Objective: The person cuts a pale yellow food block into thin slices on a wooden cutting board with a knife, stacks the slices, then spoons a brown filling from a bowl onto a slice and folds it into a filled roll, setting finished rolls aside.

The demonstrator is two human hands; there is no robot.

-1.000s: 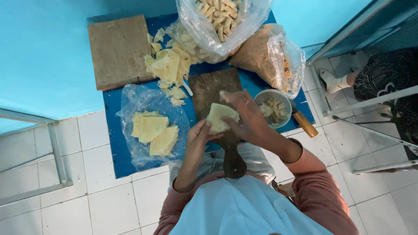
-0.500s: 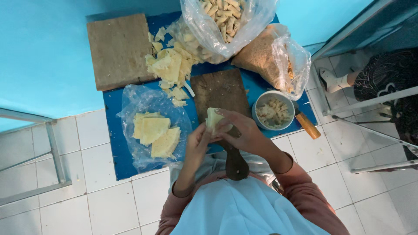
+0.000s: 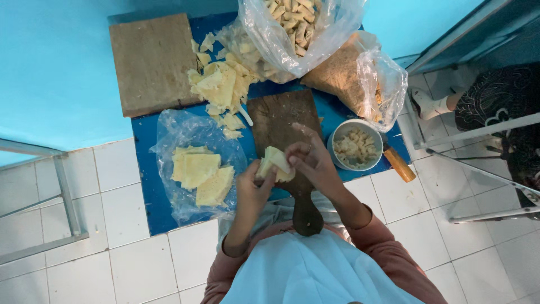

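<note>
We take the paddle board (image 3: 278, 126) on the mat (image 3: 147, 169) as our clock centre. Our hands, left (image 3: 253, 188) and right (image 3: 312, 163), meet at 6 over its handle end, both touching one wrapper (image 3: 274, 161). At 3 sits the bowl (image 3: 355, 145) with filling in it, a handle (image 3: 399, 163) touching its far side. At 8 a sheet (image 3: 180, 126) lies on the mat with a wrapper stack (image 3: 202, 174) on it. At 10 lie scraps (image 3: 219, 87), and beyond them the square board (image 3: 152, 62). At 12 stands a bag of rolls (image 3: 298, 25), at 2 a second bag (image 3: 360, 76). Well off at 3, another person's foot (image 3: 430, 104) rests on the floor (image 3: 112, 259).
</note>
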